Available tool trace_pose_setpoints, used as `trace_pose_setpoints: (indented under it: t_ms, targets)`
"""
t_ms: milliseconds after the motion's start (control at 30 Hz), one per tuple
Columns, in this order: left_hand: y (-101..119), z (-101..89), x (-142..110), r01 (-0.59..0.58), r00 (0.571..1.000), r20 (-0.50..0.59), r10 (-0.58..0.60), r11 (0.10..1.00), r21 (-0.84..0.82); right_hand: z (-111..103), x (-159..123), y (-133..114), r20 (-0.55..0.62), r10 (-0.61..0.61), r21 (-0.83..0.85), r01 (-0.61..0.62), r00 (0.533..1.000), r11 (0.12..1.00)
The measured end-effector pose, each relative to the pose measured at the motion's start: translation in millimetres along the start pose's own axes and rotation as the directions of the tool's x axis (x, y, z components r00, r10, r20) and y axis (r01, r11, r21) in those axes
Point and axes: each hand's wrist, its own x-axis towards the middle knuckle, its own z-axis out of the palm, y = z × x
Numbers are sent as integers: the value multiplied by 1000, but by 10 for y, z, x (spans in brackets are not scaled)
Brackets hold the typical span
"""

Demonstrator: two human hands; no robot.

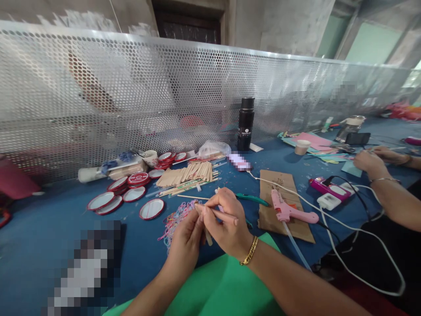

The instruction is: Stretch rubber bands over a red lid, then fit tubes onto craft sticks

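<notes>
Close together, my left hand (187, 232) and my right hand (229, 221) meet over the table, fingers pinched. Between the right fingers lies a light-brown rod (226, 216), pencil-like, its tip reaching the left fingertips. A flat wooden craft stick (208, 237) pokes out below the left fingers, which close on it; its upper part is hidden. Colourful loops of thin cord or rubber bands (174, 219) are heaped behind the left hand. A green sheet (226, 285) lies beneath my forearms.
Wooden sticks (187, 174) are piled behind the hands, with several red-rimmed lids (151, 209) to the left. A pink glue gun (289, 210) rests on cardboard (268, 182) at right, among white cables. A black bottle (246, 125) stands behind; a co-worker's hands (370, 162) are far right.
</notes>
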Motion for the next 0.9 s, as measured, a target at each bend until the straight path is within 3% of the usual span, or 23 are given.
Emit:
trace_pose_setpoints:
  t_ms: [900]
  targets:
    - [14, -3, 12, 36, 999, -24, -36, 999, 10, -21, 3, 24, -42, 39, -17, -40, 998, 999]
